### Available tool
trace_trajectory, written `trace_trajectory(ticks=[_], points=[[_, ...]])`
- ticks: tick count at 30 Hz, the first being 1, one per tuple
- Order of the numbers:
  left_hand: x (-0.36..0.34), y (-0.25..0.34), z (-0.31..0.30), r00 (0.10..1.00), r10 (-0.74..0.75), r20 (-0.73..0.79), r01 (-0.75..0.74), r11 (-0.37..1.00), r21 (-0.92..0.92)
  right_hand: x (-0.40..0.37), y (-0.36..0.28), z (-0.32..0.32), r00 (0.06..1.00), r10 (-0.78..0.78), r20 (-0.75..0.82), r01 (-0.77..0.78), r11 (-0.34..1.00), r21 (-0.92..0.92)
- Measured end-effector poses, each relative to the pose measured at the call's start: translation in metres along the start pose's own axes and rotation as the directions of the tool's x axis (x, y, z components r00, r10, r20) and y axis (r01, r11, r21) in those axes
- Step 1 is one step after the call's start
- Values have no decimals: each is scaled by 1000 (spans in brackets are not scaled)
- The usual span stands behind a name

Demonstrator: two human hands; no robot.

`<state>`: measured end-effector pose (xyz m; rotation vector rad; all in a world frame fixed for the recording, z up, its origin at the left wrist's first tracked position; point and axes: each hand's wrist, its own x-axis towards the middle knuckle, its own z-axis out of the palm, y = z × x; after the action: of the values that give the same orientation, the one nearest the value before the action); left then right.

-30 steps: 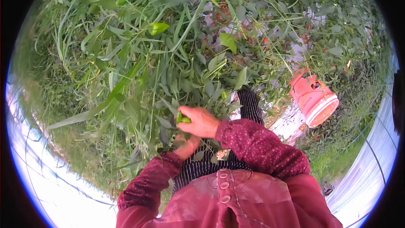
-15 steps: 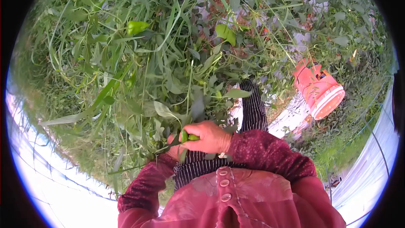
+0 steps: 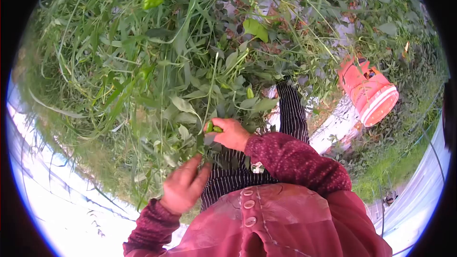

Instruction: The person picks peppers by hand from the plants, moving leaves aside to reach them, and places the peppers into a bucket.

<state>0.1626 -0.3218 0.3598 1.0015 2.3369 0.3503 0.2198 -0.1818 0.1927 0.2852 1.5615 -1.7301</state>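
Green peppers (image 3: 217, 129) show between the fingers of my right hand (image 3: 231, 134), which is closed round them beside the leafy stems. Lower and to the left, my left hand (image 3: 184, 185) is apart from it, palm down with its fingers spread and slightly blurred, holding nothing. Its fingertips are near the leaves of the plant (image 3: 183, 106) in front of me. Another small green pepper (image 3: 250, 93) hangs among leaves above my right hand.
A pink-red bucket (image 3: 364, 90) lies tilted among plants at the right. Dense grass and leaves cover the left. A larger green pepper (image 3: 152, 3) shows at the upper left. White sheeting (image 3: 66, 195) runs along the lower left edge.
My left hand has moved away from my right hand, down and to the left, and its fingers have opened. My right hand has shifted slightly up, still holding the peppers.
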Motion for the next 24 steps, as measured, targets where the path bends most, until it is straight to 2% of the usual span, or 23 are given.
trace_trajectory(ticks=[1,2,3,4,5,6,7,8,10,11,12,14,15,16,19,20,22,23,24], points=[[5,1,-2,991,-132,-3,132,989,-64,0,4,1,997,73,21,-75,988,136],[18,-4,2,992,-125,-1,125,990,-65,0,10,3,988,143,56,-153,951,268],[39,-14,10,974,-205,93,221,944,-244,0,16,6,997,80,20,-82,953,293],[55,-21,18,945,-262,194,321,857,-403,-4,13,2,997,79,16,-80,953,291],[60,-27,32,949,-256,185,310,861,-402,-7,5,-3,980,195,40,-194,898,395],[63,-35,52,931,-227,287,315,897,-311,-8,1,-6,950,304,75,-300,816,494],[63,-41,68,894,-209,395,313,924,-218,-9,14,-1,964,266,23,-239,822,517],[63,-43,77,892,-208,401,313,924,-219,-13,17,-1,963,270,24,-242,818,521],[62,-45,90,909,-141,392,207,970,-131,-20,25,-2,983,115,-146,-18,842,540],[62,-42,93,908,-179,379,231,968,-95,-21,27,-1,978,67,-200,32,890,455],[61,-41,95,905,-169,390,224,969,-100,-23,29,1,975,80,-206,25,887,462],[57,-46,97,903,-161,399,227,966,-122,-28,29,3,961,-61,-271,158,923,352],[52,-48,103,926,-207,317,283,935,-215,-30,23,5,953,-67,-296,178,915,363],[50,-49,106,925,-205,319,280,936,-211,-30,23,4,952,-67,-299,180,913,367],[53,-45,105,945,-155,289,189,977,-95,-33,21,0,901,-276,-334,300,954,23],[49,-52,110,945,-152,290,187,978,-94,-34,12,-6,900,-276,-337,301,953,24],[29,-74,124,894,-231,384,244,970,15,-39,-15,-24,857,-440,-269,457,890,-1],[24,-80,126,901,-161,404,179,984,-7,-38,-24,-33,842,-460,-282,501,860,93],[16,-82,129,898,-161,409,179,984,-5,-37,-23,-37,843,-457,-285,500,860,99]])
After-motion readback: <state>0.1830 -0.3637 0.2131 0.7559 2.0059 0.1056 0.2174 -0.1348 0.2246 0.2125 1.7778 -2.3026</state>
